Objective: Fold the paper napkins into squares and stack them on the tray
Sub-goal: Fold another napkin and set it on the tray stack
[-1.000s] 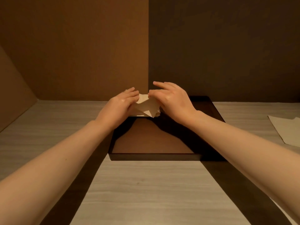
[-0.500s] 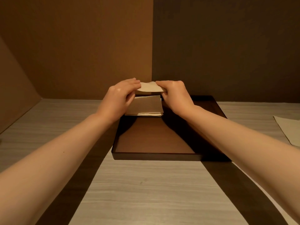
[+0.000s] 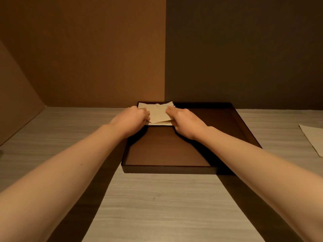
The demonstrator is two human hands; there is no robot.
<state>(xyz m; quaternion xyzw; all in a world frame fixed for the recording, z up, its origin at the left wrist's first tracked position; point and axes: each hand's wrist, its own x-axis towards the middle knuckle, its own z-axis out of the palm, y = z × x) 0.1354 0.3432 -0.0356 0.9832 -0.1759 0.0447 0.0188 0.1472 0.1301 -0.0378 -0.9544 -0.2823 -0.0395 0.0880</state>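
— Where's the folded napkin (image 3: 158, 114)?
— On the stack (image 3: 160, 123) in the far-left corner of the tray (image 3: 167, 169).
— And the hands?
— Left hand (image 3: 130, 120) at the napkin's left edge, right hand (image 3: 185, 122) at its right; fingers curled onto the paper, gripping it.
— Anything else?
— A loose sheet (image 3: 312, 137) well right of the tray.

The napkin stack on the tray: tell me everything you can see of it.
The napkin stack is a low pile of folded, pale cream paper squares, their layered edges showing along the near side. It lies flat in the far left corner of the dark brown tray. The top napkin sits slightly askew, its surface a little creased. The left hand and right hand touch its two sides, covering its side edges.
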